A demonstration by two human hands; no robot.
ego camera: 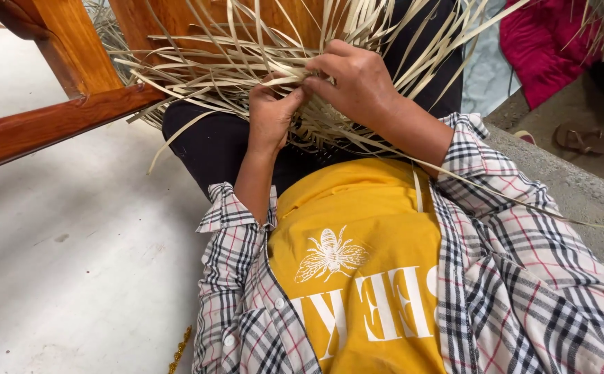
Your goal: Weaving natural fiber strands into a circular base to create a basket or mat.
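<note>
A loose weave of pale straw strips (212, 73) lies across my lap, with long ends fanning out in all directions. My left hand (271, 114) pinches a few strips between thumb and fingers near the middle of the weave. Right beside it, my right hand (354, 79) grips neighbouring strips, its fingers curled over them and touching the left hand's fingertips. Below the hands I see my black trousers (212, 149), yellow shirt (357, 228) and checked overshirt sleeves (523, 277).
A polished wooden chair frame (59, 111) slants across the upper left, close to the weave. Pale concrete floor (66, 263) spreads at left. At upper right lie a crimson cloth (544, 48) and a brown sandal (579, 138) beyond a concrete step.
</note>
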